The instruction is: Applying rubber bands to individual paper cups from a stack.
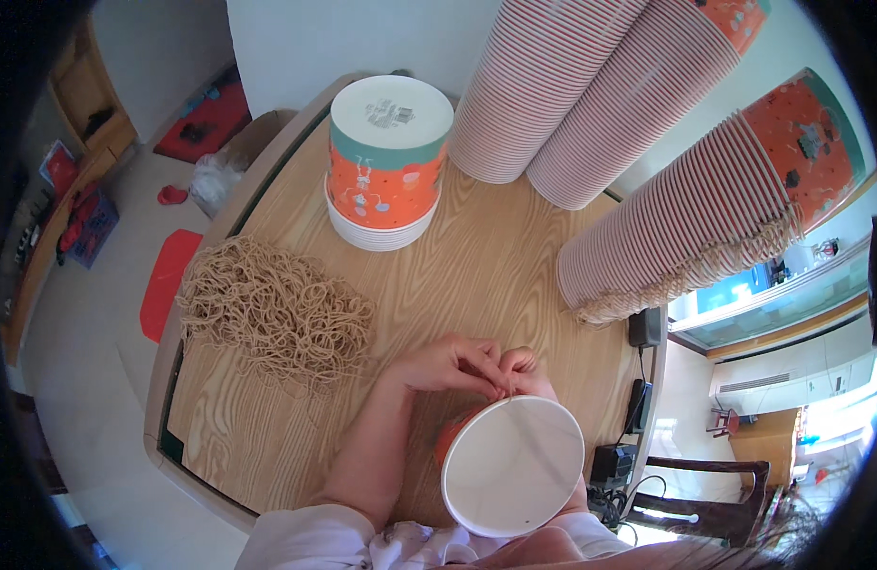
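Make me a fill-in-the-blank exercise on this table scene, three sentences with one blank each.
1. Both hands, the left hand and the right hand, meet at the rim of a white-lined paper ____.
2. The heap of tan string lies to the person's ____.
3. The short stack of cups across the wooden table stands upside ____.

Missing words: bucket; left; down

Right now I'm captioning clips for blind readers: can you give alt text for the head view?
Two bare hands, left hand and right hand, pinch at the far rim of a white-lined orange paper bucket over a round wooden table. A heap of tan string lies to the left; stacks of matching buckets stand and lean at the back.
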Demonstrator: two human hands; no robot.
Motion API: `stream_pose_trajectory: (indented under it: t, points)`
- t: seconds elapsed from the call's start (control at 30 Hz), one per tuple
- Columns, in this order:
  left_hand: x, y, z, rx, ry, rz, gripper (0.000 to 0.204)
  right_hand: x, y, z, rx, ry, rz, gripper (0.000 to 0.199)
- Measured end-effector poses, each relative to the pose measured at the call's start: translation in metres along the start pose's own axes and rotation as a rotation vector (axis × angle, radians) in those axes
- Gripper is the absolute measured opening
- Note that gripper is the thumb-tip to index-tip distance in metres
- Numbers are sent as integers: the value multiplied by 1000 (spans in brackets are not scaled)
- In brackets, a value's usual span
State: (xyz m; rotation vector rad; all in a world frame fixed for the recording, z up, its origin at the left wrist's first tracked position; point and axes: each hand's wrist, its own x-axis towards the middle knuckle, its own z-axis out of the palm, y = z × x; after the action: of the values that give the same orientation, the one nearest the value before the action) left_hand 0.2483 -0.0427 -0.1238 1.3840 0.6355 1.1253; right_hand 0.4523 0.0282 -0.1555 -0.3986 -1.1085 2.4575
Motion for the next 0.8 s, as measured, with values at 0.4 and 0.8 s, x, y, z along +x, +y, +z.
stream_pose_trajectory:
  t: [0.4, 0.8]
  points:
    - [5, -11, 3, -334, 30, -121, 8, -4, -16, 4, -160, 12, 6, 4]
    - [6, -18, 9, -579, 72, -8, 14, -6, -55, 66, -900, 193, -253, 10]
